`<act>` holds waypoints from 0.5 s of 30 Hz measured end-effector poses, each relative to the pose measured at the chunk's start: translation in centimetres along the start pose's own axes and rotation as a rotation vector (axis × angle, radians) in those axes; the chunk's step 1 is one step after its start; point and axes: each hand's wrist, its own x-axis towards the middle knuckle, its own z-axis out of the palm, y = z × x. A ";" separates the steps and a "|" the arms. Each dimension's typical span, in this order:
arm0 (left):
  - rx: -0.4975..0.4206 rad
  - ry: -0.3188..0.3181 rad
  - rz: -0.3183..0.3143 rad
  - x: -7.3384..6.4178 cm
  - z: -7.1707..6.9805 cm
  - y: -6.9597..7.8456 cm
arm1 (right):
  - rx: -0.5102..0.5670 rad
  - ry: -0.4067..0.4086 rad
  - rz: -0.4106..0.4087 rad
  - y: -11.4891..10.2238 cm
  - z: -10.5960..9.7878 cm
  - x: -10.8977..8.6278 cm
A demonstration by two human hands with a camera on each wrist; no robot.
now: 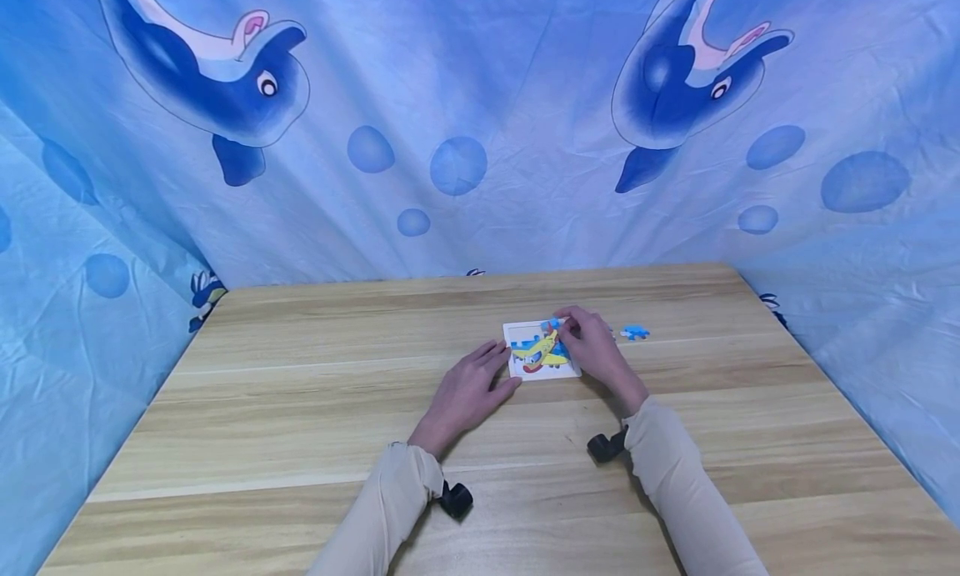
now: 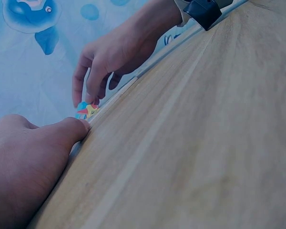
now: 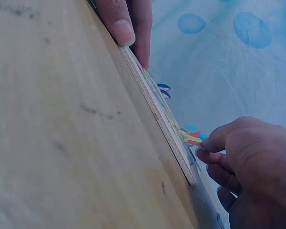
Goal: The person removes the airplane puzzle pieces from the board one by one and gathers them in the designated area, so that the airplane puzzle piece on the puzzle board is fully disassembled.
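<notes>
A small jigsaw puzzle in a white frame [image 1: 546, 375] lies on the table, its picture a yellow and red airplane on blue. My left hand [image 1: 467, 393] rests at the frame's left side, thumb at the near corner and fingers along the edge. Over the right part of the puzzle, my right hand [image 1: 597, 351] pinches a puzzle piece between thumb and forefinger. In the right wrist view that puzzle piece [image 3: 194, 137] shows red, yellow and blue, tilted up from the board. Part of the puzzle's right side is hidden under the right hand.
Loose blue puzzle pieces [image 1: 634, 333] lie on the wooden table [image 1: 315, 393] just right of the right hand. A blue cloth [image 1: 525, 209] with dolphins hangs behind the table and at its sides. Black wrist cameras [image 1: 455, 501] sit on both forearms.
</notes>
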 end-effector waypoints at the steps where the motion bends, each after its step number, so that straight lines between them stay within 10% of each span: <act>1: 0.000 0.000 -0.001 0.0 0.0 0.0 | 0.004 -0.002 0.001 0.0 0.0 0.0; 15: 0.010 0.006 0.015 -0.1 0.0 -0.1 | 0.092 0.046 0.007 1.3 -1.4 -0.6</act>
